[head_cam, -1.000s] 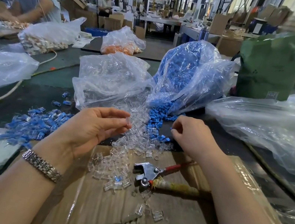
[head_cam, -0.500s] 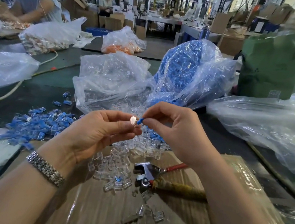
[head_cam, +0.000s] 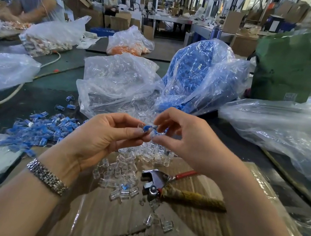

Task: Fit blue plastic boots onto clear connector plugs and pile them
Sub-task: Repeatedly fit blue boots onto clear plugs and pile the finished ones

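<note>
Left hand (head_cam: 104, 138) pinches clear plug (head_cam: 141, 126); right hand (head_cam: 189, 142) pinches blue boot (head_cam: 147, 129) against it.

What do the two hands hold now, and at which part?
The left hand pinches a small clear plastic plug by its end; the right hand pinches a small blue plastic boot against it.

the boot (head_cam: 146, 128) pinched in my left hand (head_cam: 104, 138) is matt blue plastic; the plug (head_cam: 154, 135) against it is clear, glossy plastic. under my hands lies a sheet of brown cardboard (head_cam: 105, 216), ribbed, with shiny tape over it. on the cardboard the pliers (head_cam: 157, 182) show bright bare metal, one handle red plastic, the other wrapped in rough fibre. beyond the cardboard, the bags (head_cam: 115, 82) are thin crinkled glossy film. my watch band (head_cam: 47, 177) is polished metal links.
</note>
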Tool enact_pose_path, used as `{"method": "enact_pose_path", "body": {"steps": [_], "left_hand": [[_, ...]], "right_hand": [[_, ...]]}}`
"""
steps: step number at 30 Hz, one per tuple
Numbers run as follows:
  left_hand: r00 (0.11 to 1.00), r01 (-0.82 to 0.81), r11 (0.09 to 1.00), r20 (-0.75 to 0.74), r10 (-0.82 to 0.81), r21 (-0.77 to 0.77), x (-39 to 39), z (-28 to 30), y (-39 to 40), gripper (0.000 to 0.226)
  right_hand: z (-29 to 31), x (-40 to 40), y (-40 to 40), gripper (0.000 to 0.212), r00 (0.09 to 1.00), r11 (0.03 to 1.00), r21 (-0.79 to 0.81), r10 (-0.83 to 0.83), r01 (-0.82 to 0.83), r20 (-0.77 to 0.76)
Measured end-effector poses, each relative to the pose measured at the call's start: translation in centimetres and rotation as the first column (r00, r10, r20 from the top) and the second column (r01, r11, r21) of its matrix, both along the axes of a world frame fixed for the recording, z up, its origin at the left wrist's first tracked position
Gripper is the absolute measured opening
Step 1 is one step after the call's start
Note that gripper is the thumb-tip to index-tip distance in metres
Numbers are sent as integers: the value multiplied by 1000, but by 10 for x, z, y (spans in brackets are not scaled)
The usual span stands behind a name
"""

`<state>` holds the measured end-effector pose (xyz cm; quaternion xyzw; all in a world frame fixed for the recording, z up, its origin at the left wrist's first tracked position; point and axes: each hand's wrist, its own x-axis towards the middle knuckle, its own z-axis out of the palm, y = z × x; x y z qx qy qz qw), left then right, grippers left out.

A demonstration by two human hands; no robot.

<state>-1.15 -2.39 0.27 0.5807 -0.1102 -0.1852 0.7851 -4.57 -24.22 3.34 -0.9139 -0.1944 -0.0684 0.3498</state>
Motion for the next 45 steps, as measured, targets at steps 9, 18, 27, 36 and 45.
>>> {"method": "enact_pose_path", "body": {"steps": [9, 18, 27, 36, 45], "left_hand": [[996, -73, 996, -60, 69, -51, 2, 3, 2, 28], [985, -170, 978, -43, 166, -124, -2, 6, 1, 24], [981, -162, 986, 102, 165, -39, -9, 9, -5, 28], [913, -266, 950, 358, 193, 166, -13, 8, -8, 22], [862, -332, 923, 458, 215, 193, -12, 3, -12, 22]], "right_hand": [[11, -19, -16, 55, 912, 767, -592, -22, -248, -410], [13, -15, -16, 19, 918, 973, -212, 1, -93, -396], [13, -11, -12, 16, 932, 997, -32, 55, -71, -359], [9, -11, -7, 18, 924, 998, 23, 63, -59, -377], [0, -7, 3, 37, 940, 999, -5, 30, -34, -341]]}}
